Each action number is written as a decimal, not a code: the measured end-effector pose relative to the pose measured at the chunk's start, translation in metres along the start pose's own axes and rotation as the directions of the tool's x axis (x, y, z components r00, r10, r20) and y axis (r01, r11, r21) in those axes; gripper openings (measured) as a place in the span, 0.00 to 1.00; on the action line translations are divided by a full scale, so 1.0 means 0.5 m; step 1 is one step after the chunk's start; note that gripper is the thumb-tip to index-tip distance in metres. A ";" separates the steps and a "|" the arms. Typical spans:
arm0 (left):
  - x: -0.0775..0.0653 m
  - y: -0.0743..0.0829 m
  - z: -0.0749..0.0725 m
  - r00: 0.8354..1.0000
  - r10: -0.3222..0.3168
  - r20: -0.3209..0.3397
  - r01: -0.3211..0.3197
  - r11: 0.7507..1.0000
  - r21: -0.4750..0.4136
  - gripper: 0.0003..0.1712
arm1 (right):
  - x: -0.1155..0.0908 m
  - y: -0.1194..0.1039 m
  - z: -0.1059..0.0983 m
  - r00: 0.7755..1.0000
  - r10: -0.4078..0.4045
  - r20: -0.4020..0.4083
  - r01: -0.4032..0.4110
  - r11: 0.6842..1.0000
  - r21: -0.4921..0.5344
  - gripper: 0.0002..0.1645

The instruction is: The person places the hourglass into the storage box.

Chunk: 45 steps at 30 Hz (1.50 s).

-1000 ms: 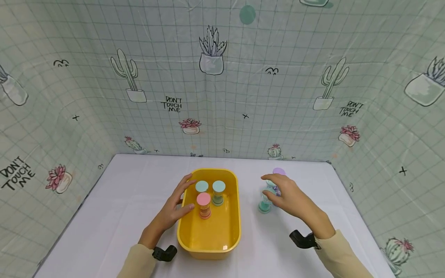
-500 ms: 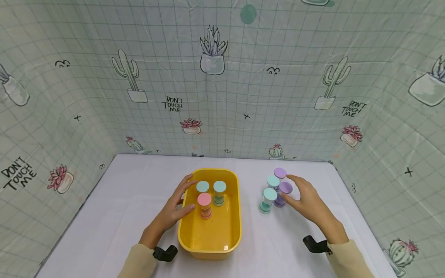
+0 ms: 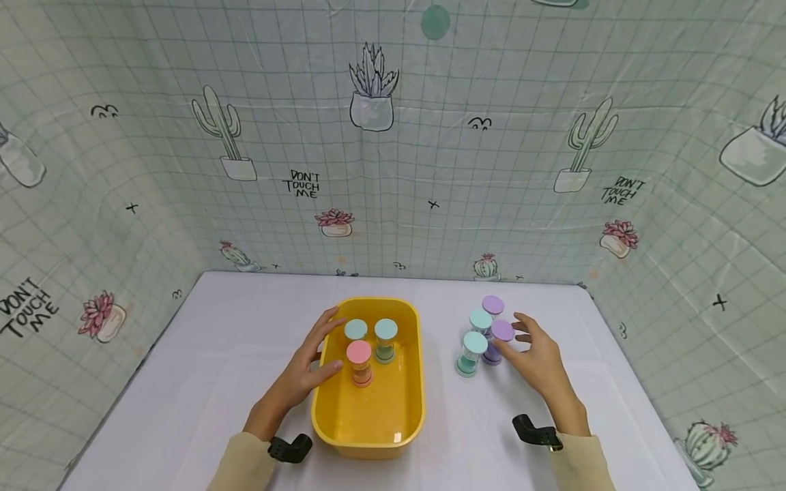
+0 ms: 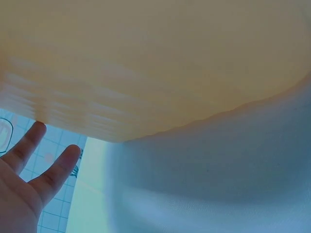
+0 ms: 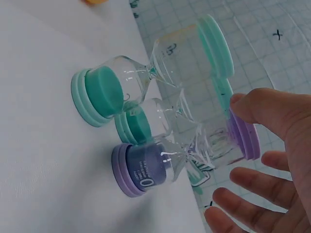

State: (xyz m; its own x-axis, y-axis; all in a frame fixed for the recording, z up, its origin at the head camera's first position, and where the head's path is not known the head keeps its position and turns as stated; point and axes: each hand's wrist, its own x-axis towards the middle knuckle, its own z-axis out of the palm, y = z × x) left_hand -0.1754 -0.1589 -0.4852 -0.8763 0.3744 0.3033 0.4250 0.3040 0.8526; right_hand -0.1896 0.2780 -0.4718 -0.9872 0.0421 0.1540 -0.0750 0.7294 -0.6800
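Touching the near purple hourglass (image 3: pixel 502 333) at about 7 o'clock on its cap, the thumb of the right hand (image 3: pixel 540 361) stands apart from its loosely bent fingers, which are spread by the cap's 2 o'clock side; whether a fingertip also meets it, I cannot tell. That hourglass stands upright on the table (image 3: pixel 467 436). Just beside it are the front mint hourglass (image 3: pixel 472 351) at 8 o'clock, the rear mint hourglass (image 3: pixel 480 320) at 10 and the far purple hourglass (image 3: pixel 493 304) at 11.

The left hand (image 3: pixel 299 370) is spread against the yellow tray (image 3: pixel 316 416) at 10 o'clock, thumb and forefinger over the rim. Inside the tray, the left mint hourglass (image 3: pixel 356 330) stands toward 11 o'clock, the right mint hourglass (image 3: pixel 385 335) toward 1, and the pink hourglass (image 3: pixel 359 361) nearer the middle. Yellow floor stretches below them to the 6 o'clock wall.

White tabletop lies between the tray and the mint pair, and from the right hand to the slanting 3 o'clock edge. At 12, the far edge meets the cactus-print backdrop (image 3: pixel 424 164).
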 end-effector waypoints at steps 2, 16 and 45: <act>0.000 0.000 -0.001 1.000 0.002 0.000 -0.002 1.000 0.001 0.39 | -0.001 -0.002 0.006 1.000 0.019 -0.006 -0.019 1.000 0.012 0.45; 0.004 0.004 0.000 1.000 0.005 -0.006 -0.005 1.000 0.000 0.39 | 0.007 -0.012 0.016 0.999 0.032 -0.027 -0.031 0.999 0.033 0.37; 0.001 0.004 0.003 1.000 -0.002 -0.007 0.002 1.000 -0.008 0.38 | 0.004 -0.023 -0.001 0.999 0.043 0.025 -0.043 0.999 0.004 0.34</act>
State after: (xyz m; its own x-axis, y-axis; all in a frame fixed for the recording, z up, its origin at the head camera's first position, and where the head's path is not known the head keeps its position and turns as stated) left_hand -0.1745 -0.1569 -0.4841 -0.8788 0.3672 0.3047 0.4214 0.2976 0.8567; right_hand -0.1908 0.2699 -0.4631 -0.9927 0.0565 0.1065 -0.0327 0.7239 -0.6892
